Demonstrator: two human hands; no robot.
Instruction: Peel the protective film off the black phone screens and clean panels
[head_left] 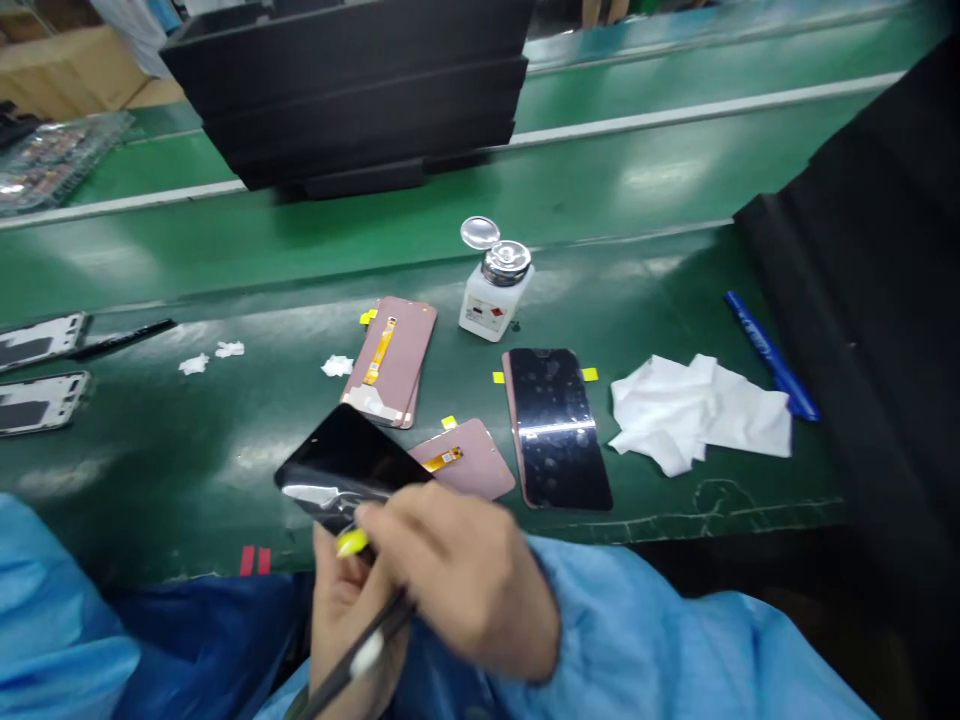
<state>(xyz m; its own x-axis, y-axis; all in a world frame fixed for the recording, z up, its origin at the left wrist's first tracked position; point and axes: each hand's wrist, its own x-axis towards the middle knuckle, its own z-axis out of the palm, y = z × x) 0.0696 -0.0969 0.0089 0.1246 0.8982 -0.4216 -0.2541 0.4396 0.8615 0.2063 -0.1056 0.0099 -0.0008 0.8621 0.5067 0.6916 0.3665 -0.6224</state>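
Note:
My left hand (341,600) holds a black phone screen (352,450) from below, tilted glossy side up over the bench edge. My right hand (465,580) reaches across it, fingers bent together at the near edge beside a bright yellow tab (352,543). What those fingertips pinch is blurred. A dark strip (341,680) with a white spot crosses my left wrist. Just beyond lies a pinkish screen panel (476,460), back up, with an orange flex cable. More such panels (401,350) are stacked behind it. To their right a glossy black screen (559,430) lies on another panel.
A white dispenser bottle (491,300) stands with its metal lid flipped back. White cloths (690,410) and a blue pen (772,355) lie right. Left are phone frames (45,400), a black pen-like tool (124,338) and tissue scraps (337,366). Black trays (360,90) stand behind.

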